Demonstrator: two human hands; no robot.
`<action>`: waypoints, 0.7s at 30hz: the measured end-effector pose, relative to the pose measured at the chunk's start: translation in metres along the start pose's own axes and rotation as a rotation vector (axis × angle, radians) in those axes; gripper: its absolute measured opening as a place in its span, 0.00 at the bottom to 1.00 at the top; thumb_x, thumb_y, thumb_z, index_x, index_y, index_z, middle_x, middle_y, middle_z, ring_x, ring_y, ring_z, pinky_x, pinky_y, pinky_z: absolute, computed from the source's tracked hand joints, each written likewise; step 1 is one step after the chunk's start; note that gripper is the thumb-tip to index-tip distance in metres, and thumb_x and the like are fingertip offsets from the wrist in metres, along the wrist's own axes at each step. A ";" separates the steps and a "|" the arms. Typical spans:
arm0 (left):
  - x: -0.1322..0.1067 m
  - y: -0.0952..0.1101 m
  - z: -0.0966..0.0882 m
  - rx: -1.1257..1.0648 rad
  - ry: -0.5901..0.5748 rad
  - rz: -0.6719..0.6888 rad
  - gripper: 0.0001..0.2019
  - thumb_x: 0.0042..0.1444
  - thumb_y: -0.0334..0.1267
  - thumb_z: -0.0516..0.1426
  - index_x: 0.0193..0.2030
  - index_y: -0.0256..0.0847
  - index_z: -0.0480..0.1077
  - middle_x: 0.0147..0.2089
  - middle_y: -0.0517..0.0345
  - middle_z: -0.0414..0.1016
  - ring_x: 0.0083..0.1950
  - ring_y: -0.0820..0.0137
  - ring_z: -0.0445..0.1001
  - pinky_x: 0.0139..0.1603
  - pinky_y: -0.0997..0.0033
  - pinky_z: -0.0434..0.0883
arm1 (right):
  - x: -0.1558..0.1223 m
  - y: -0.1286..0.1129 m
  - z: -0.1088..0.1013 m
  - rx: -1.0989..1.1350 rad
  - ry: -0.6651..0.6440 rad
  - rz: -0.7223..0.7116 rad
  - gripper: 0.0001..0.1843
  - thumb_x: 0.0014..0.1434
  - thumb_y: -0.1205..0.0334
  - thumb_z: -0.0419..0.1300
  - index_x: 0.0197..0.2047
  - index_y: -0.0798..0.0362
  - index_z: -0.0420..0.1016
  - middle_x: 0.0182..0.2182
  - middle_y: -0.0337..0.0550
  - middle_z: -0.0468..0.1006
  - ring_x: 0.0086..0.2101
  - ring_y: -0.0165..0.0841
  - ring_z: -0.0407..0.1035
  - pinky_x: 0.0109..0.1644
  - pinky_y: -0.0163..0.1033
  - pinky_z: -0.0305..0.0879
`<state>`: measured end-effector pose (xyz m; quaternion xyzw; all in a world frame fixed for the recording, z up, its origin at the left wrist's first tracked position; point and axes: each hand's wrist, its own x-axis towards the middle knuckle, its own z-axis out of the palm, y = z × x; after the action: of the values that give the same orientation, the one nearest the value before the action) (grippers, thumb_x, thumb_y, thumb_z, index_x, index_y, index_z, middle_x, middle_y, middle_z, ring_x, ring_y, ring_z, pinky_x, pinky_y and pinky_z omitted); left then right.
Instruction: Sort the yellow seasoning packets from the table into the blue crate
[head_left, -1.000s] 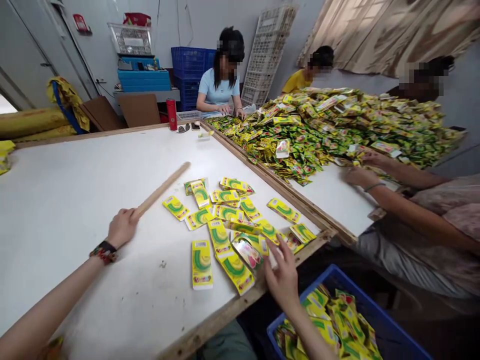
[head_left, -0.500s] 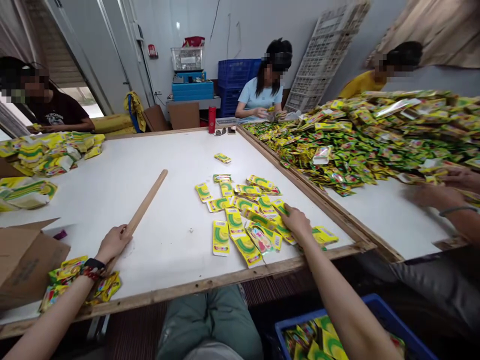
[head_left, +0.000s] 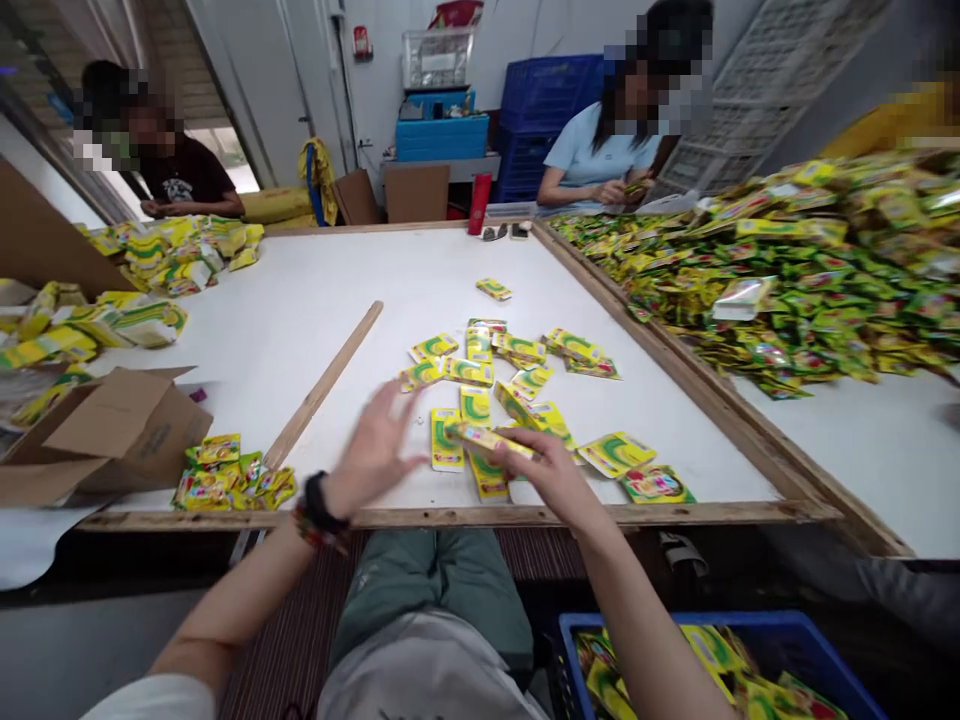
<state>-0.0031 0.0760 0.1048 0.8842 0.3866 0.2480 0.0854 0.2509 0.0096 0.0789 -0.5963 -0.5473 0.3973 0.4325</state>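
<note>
One yellow sachet [head_left: 491,440] in right hand [head_left: 551,480], one wooden stick [head_left: 322,388], one red bottle [head_left: 478,203].

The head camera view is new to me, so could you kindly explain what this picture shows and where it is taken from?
This is one picture from a camera worn on a person's head, looking down at their own bare hands; there is no machine. The right hand seems to hold a yellow sachet, while the open left hand holds nothing visible. On the white table lie more sachets and a wooden stick. A blue crate of sachets sits below the table edge.
</note>
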 end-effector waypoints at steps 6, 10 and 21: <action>-0.041 0.071 0.083 -0.245 0.019 -0.078 0.39 0.49 0.46 0.64 0.65 0.42 0.51 0.54 0.45 0.72 0.52 0.54 0.75 0.50 0.53 0.73 | -0.049 -0.025 0.028 0.293 -0.100 0.132 0.21 0.50 0.46 0.66 0.40 0.54 0.79 0.24 0.41 0.78 0.22 0.32 0.70 0.22 0.34 0.68; -0.069 0.075 0.100 -0.429 0.147 -0.255 0.43 0.51 0.42 0.60 0.68 0.42 0.40 0.59 0.43 0.68 0.52 0.57 0.75 0.47 0.57 0.74 | -0.058 -0.012 0.038 0.436 -0.108 0.157 0.18 0.53 0.48 0.65 0.38 0.54 0.80 0.19 0.37 0.74 0.19 0.29 0.67 0.23 0.33 0.66; -0.076 0.072 0.128 -0.517 0.263 -0.155 0.35 0.52 0.43 0.61 0.61 0.43 0.45 0.58 0.43 0.65 0.52 0.59 0.74 0.47 0.58 0.74 | -0.063 0.008 0.065 0.228 0.013 -0.111 0.17 0.55 0.57 0.64 0.48 0.46 0.81 0.48 0.44 0.81 0.49 0.43 0.74 0.56 0.48 0.67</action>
<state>0.0639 -0.0230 -0.0094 0.7613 0.3847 0.4432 0.2755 0.1866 -0.0478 0.0508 -0.5147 -0.5277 0.4286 0.5224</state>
